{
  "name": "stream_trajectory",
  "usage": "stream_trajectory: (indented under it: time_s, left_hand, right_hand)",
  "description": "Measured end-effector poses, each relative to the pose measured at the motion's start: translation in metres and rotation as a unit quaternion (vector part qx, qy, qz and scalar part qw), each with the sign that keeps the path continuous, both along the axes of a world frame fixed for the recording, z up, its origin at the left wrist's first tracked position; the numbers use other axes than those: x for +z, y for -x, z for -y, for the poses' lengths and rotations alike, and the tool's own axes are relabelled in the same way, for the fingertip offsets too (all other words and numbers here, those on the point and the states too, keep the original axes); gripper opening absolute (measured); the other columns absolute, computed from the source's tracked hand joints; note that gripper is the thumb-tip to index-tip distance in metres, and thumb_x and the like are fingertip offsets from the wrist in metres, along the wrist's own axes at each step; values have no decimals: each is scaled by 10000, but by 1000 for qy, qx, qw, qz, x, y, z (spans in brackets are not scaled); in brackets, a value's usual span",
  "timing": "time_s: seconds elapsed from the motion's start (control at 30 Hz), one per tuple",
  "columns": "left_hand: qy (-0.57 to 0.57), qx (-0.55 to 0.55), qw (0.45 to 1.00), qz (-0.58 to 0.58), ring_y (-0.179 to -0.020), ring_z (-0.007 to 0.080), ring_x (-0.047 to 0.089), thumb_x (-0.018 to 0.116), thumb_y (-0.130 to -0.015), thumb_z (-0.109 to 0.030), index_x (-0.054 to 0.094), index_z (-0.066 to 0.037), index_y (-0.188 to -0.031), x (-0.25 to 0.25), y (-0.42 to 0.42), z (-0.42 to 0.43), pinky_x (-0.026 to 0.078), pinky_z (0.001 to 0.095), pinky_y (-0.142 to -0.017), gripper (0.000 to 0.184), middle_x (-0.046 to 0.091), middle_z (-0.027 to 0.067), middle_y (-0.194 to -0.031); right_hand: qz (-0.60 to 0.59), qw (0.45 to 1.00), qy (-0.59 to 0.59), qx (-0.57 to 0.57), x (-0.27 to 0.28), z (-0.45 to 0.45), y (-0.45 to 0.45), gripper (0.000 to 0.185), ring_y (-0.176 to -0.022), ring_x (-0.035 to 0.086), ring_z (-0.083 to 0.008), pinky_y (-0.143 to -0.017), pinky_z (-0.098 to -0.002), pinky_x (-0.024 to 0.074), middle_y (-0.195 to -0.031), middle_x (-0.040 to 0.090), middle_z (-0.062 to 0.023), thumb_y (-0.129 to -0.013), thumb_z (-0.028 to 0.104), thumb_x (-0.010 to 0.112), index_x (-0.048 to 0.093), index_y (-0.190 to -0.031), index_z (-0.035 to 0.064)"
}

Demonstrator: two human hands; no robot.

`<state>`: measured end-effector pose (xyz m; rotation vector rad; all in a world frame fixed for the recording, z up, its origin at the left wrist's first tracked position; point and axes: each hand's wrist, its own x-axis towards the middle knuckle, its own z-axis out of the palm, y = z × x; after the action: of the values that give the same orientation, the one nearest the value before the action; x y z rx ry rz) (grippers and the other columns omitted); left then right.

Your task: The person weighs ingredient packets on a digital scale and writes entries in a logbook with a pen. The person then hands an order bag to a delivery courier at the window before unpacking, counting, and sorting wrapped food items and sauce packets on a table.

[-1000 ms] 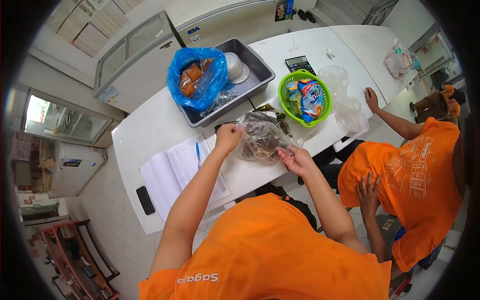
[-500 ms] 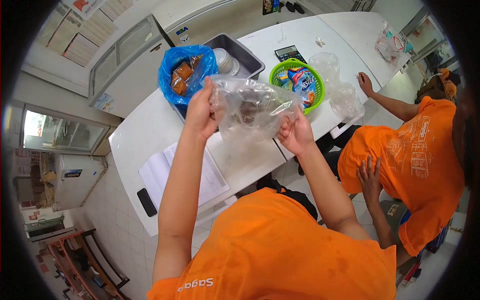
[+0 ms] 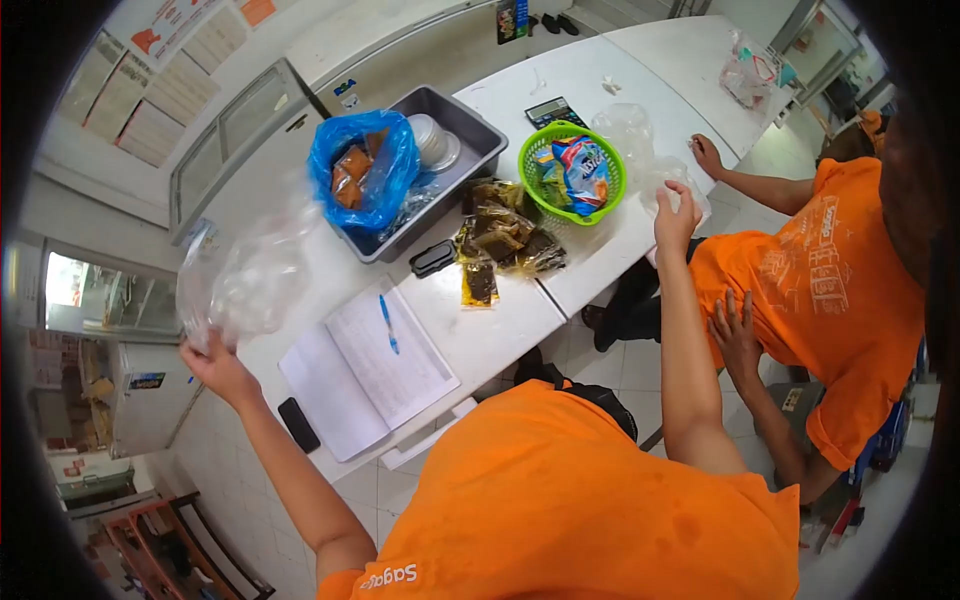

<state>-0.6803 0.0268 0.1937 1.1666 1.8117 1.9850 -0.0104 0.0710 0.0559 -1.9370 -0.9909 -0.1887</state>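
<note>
Out at the left, my left hand point(image 3: 220, 368) is closed on the edge of a clear plastic bag point(image 3: 258, 280), which billows over the table's left side. My right hand point(image 3: 678, 212) is raised at the table's right edge, fingers apart, in front of crumpled clear plastic bags point(image 3: 628, 135); whether it touches them I cannot tell. Between my hands lies a pile of small clear packets with dark brown contents point(image 3: 500, 235). A green basket point(image 3: 530, 180) with colourful sachets stands right beside the pile.
A grey tub point(image 3: 490, 150) holds a blue bag point(image 3: 318, 160) of orange-brown packets and stacked plastic lids point(image 3: 430, 140). Nearby are a calculator point(image 3: 555, 112), black case point(image 3: 433, 259), open notebook point(image 3: 350, 390), pen point(image 3: 389, 325) and phone point(image 3: 298, 425). A co-worker in orange point(image 3: 800, 270) sits at right.
My hands have spread apart: the left swung out left with the plastic bag, the right let go of it and moved right and up. The dark packets, case and pen are now uncovered.
</note>
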Motion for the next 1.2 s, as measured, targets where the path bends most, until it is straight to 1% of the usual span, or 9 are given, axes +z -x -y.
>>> stream_trajectory:
  time_s: [0.27, 0.37, 0.47, 0.53, 0.6, 0.7, 0.97, 1.07, 1.2]
  left_hand:
    - [266, 104, 953, 104, -961, 294, 629, 746, -911, -141, 305, -31, -1310, -209, 108, -11, 582, 407, -780, 605, 518, 178, -1148]
    - [413, 391, 811, -137, -983, 280, 615, 807, -849, -175, 370, -22, -1309, -163, 38, -7, 555, 387, -777, 653, 531, 168, -1141]
    - [169, 355, 850, -352, -1017, 246, 605, 763, -886, -143, 442, -24, -1304, -150, 1, 18, 540, 348, -815, 541, 563, 136, -1130]
    - [135, -56, 985, -97, -1029, 220, 607, 721, -917, -129, 489, -42, -1289, -128, -63, 31, 536, 320, -849, 447, 583, 109, -1150]
    - [101, -357, 889, 270, -1046, 187, 609, 675, -884, 7, 528, -53, -1248, -45, -179, 47, 518, 281, -874, 397, 603, 86, -1220]
    - [180, -426, 867, 185, -1021, 147, 599, 590, -827, 117, 570, -50, -1164, -8, -246, 66, 484, 250, -885, 376, 633, 64, -1124]
    - [153, -439, 846, 260, -875, 92, 559, 512, -769, 168, 485, -71, -906, -72, -220, 84, 475, 235, -773, 277, 592, 13, -952]
    - [173, -431, 808, 364, -799, 91, 553, 529, -774, 157, 470, -76, -890, -71, -204, 86, 474, 240, -717, 268, 586, 12, -919]
    - [255, -406, 860, 173, -695, 98, 568, 571, -810, 146, 467, -110, -883, -51, -214, 93, 499, 254, -660, 286, 621, 14, -862]
  right_hand:
    - [-490, 869, -67, 16, -113, -47, -118, 415, -1266, 564, -215, -1067, -313, 407, -1412, 604, -147, -959, 249, 698, 660, -1348, 112]
    - [-408, 888, -187, 102, -46, -44, -94, 310, -1149, 623, -202, -1013, -298, 447, -1283, 674, -136, -958, 156, 681, 697, -1248, 49]
    - [-121, 952, -158, 232, 68, 2, 4, 168, -1021, 649, -187, -950, -295, 482, -1115, 706, -99, -931, 62, 668, 714, -1088, 25]
    - [-117, 893, -93, 424, 129, 43, 95, 156, -967, 643, -224, -911, -322, 491, -991, 675, -84, -821, -20, 667, 663, -964, 42]
    - [69, 814, -36, 576, 124, 68, 165, 107, -1046, 636, -267, -1015, -478, 423, -1011, 679, -76, -830, 79, 691, 677, -931, 110]
    - [162, 710, 4, 685, 112, 112, 245, 126, -1071, 642, -263, -992, -528, 398, -1002, 674, -65, -801, 146, 752, 648, -867, 122]
    - [-42, 920, -53, 387, 110, 118, 256, 467, -987, 557, -359, -853, -426, 464, -1072, 578, -180, -704, 74, 784, 616, -1136, 13]
    - [-158, 879, 22, 450, 57, 105, 245, 400, -959, 610, -246, -814, -329, 482, -1030, 610, -123, -765, -17, 686, 585, -1150, 21]
    - [-716, 598, 51, 356, 66, 109, 262, 255, -844, 616, -175, -721, -294, 482, -933, 628, -69, -784, -21, 634, 613, -1030, 39]
